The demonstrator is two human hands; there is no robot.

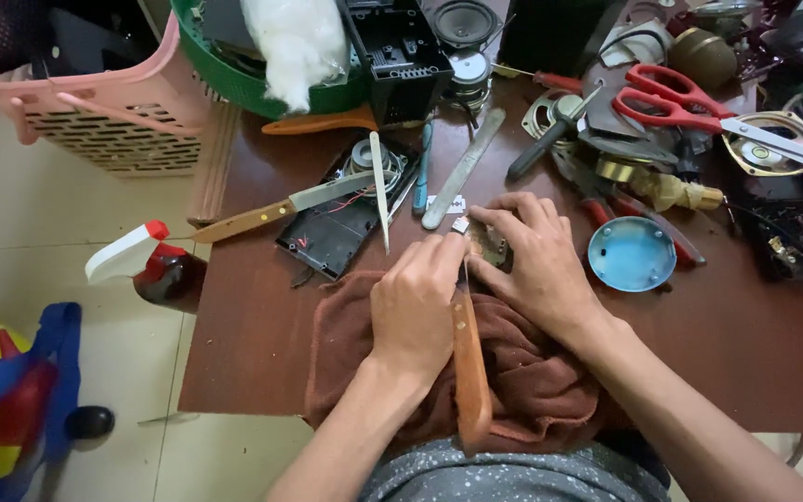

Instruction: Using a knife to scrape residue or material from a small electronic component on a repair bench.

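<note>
Nearest me, a brown cloth [522, 372] draped from my lap onto the table [253, 344]. My left hand [415, 311] was closed round a wooden-handled tool [469, 367], its tip up at 12 o'clock against a small rusty part [487, 245] that my right hand [536, 265] pinned down, both hands touching. I judged I was prying; next called for steady pressure without slipping. Blue lid [631, 253] lay at 3 o'clock.

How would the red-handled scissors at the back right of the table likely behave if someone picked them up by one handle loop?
The red-handled scissors lie slightly open, so lifted by one loop the long metal blades would probably swing apart or shut at the pivot. They look stiff and fairly heavy at the blade end, so the tips would likely dip. Resting across cluttered speaker parts, they may snag or shift neighbouring pieces.
</note>
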